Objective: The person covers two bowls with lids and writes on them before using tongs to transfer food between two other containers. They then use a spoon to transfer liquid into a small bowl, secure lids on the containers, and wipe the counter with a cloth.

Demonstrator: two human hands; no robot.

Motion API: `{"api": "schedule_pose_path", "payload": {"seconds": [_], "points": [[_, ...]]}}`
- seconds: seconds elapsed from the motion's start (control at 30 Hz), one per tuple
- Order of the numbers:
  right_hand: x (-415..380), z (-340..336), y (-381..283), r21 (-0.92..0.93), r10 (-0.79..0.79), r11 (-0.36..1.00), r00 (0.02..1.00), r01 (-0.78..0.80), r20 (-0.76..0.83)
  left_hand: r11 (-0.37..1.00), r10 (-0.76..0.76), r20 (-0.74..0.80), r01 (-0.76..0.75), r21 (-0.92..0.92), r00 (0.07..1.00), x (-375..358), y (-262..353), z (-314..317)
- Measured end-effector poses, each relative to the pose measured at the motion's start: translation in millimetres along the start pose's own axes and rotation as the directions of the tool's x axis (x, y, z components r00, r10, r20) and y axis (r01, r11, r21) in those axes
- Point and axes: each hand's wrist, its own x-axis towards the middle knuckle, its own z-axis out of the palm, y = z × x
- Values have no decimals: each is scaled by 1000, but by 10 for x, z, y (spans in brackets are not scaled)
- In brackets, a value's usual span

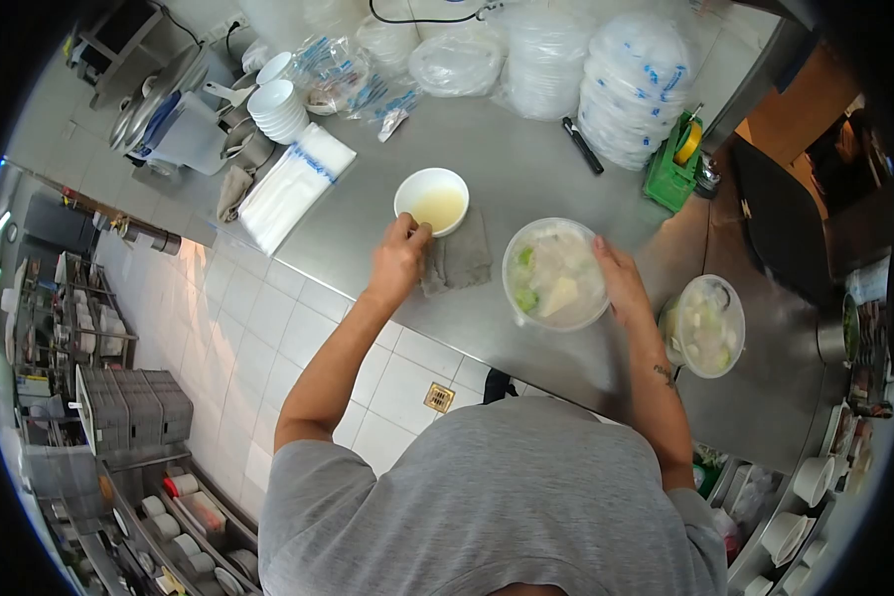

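My left hand (401, 260) has its fingers closed on the near rim of a small white bowl (439, 202) that holds pale yellow liquid. Under and beside that bowl lies a folded grey cloth (462, 260) on the steel counter (387, 159). A round clear plastic container (556, 275) with broth, green vegetables and pale pieces stands right of the cloth. My right hand (621, 281) grips the right side of this container. Farther right is a second clear container (706, 326) of similar food, near my right forearm.
Stacked white bowls (279, 111) and white plastic bags (296, 189) lie at the back left. Wrapped stacks of clear containers (631, 84) line the wall. A black marker (582, 146) and a green tape dispenser (674, 162) are at the back right. A black board (780, 223) lies at the right.
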Motion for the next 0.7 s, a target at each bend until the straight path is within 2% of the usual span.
{"api": "schedule_pose_path", "payload": {"seconds": [0.23, 0.33, 0.47, 0.57, 0.63, 0.7], "points": [[-452, 18, -44, -81, -51, 996, 985, 38, -168, 994, -46, -81, 54, 100, 996, 312, -449, 210], [-543, -37, 99, -36, -70, 997, 979, 64, -193, 987, -62, -93, 75, 145, 994, 414, -591, 297], [-672, -70, 130, -103, -84, 993, 965, 59, -250, 989, -61, -101, 74, 128, 993, 439, -738, 402], [-718, -81, 151, -127, -106, 989, 956, 73, -272, 992, -70, -145, 85, 94, 987, 430, -747, 443], [-759, -83, 142, -130, -101, 989, 952, 66, -288, 993, -73, -215, 90, 70, 974, 412, -465, 290], [-763, -103, 193, -137, -116, 987, 951, 79, -288, 997, -10, 71, 16, -81, 997, 251, 91, 62]]}}
